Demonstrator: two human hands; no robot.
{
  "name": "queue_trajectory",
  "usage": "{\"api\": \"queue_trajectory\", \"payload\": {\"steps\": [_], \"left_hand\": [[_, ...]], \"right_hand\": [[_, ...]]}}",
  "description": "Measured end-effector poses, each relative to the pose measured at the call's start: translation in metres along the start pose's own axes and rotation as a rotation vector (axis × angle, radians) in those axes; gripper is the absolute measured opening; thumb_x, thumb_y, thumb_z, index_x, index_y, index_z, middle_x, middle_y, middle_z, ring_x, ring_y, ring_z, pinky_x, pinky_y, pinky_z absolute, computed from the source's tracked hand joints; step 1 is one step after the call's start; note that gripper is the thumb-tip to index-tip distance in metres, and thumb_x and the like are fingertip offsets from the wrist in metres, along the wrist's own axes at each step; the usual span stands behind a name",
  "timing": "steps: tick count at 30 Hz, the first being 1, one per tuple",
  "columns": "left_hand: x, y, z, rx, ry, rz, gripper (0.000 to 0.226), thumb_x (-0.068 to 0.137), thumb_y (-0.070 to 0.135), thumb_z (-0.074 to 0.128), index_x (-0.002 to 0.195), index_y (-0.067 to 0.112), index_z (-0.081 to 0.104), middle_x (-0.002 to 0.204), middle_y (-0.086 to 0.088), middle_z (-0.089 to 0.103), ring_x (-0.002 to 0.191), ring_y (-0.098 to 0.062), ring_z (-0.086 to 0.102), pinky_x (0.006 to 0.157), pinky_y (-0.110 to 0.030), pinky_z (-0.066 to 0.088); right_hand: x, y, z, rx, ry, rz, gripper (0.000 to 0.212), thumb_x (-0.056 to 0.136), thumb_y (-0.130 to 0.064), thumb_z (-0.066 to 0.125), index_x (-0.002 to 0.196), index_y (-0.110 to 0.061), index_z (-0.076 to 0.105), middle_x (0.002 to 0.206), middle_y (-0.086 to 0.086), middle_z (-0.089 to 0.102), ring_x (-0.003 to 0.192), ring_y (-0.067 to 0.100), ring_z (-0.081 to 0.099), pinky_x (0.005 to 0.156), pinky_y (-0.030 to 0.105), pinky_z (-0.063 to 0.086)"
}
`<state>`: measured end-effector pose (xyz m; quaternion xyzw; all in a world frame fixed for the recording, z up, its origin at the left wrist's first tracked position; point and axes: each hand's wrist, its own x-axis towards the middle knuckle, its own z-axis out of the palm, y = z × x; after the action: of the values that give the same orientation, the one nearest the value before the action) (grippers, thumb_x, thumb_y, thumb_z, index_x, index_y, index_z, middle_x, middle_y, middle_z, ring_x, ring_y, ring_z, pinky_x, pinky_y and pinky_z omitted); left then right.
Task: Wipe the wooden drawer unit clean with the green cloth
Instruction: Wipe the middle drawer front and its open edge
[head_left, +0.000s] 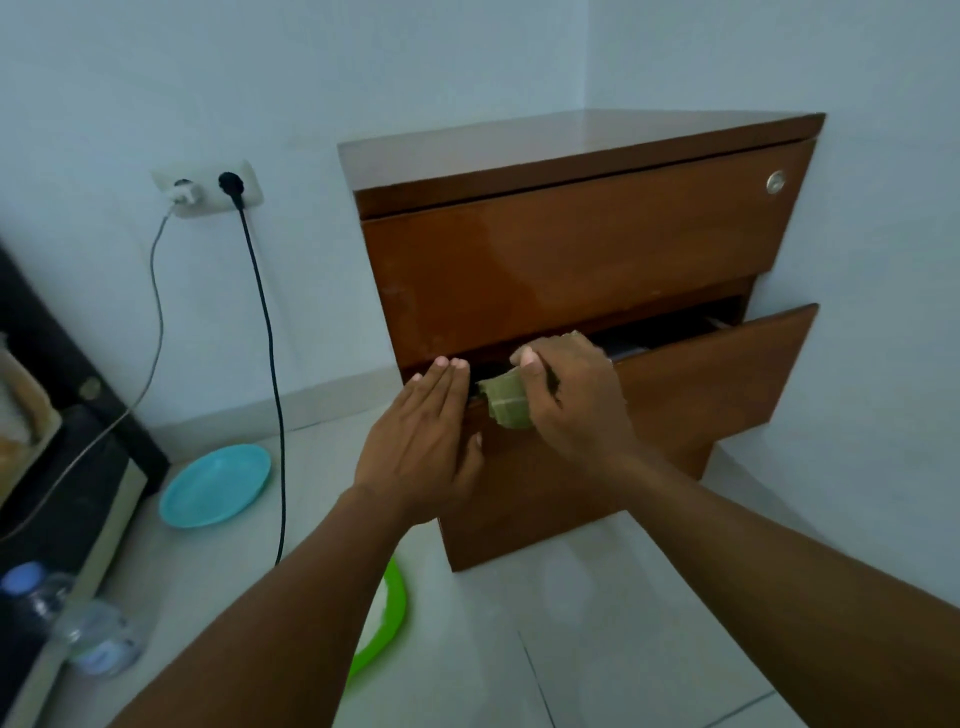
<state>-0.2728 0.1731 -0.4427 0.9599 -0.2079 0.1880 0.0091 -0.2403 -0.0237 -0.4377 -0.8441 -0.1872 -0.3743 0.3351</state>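
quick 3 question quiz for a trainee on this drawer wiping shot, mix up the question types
1. True or false: the top drawer is shut.
2. Fill in: the left hand lies with ___ fingers against the lower drawer.
3. What grips the green cloth? A the left hand; B the right hand; C neither.
Key: 1 true; 2 straight; 3 B.

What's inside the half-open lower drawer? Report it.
In the lower drawer the gap shows only darkness and a pale edge at its right end. The right hand and green cloth cover part; contents cannot be told.
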Motion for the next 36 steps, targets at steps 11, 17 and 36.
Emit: {"api": "queue_trajectory", "payload": {"steps": [11,17,36], "left_hand": [[0.01,0.013,-0.003,0.049,-0.028,0.012,0.079,0.096,0.056,0.012,0.158,0.008,0.017,0.165,-0.012,0.023,0.155,-0.022,0.015,0.126,-0.038,0.009],[0.024,0.026,-0.009,0.07,-0.094,0.049,0.082,0.096,0.063,0.005,0.16,0.011,0.009,0.168,-0.009,0.014,0.156,-0.019,0.006,0.127,-0.036,0.004],[0.127,0.117,0.025,0.261,-0.1,0.297,0.08,0.101,0.063,0.005,0.158,0.01,-0.014,0.168,-0.006,-0.015,0.153,-0.02,-0.021,0.126,-0.042,-0.007]], "right_hand": [[-0.015,0.033,0.011,-0.372,-0.082,-0.192,0.036,0.106,-0.042,0.033,0.112,-0.024,0.064,0.093,-0.003,0.063,0.086,0.021,0.053,0.09,0.04,0.04],[-0.012,0.073,-0.012,-0.363,-0.012,-0.149,0.035,0.106,-0.039,0.033,0.107,-0.022,0.063,0.089,-0.002,0.059,0.084,0.022,0.051,0.089,0.042,0.039],[0.009,0.223,-0.087,-0.344,0.25,0.139,0.035,0.106,-0.03,0.032,0.089,-0.013,0.057,0.088,0.009,0.058,0.092,0.027,0.053,0.108,0.052,0.032]]}}
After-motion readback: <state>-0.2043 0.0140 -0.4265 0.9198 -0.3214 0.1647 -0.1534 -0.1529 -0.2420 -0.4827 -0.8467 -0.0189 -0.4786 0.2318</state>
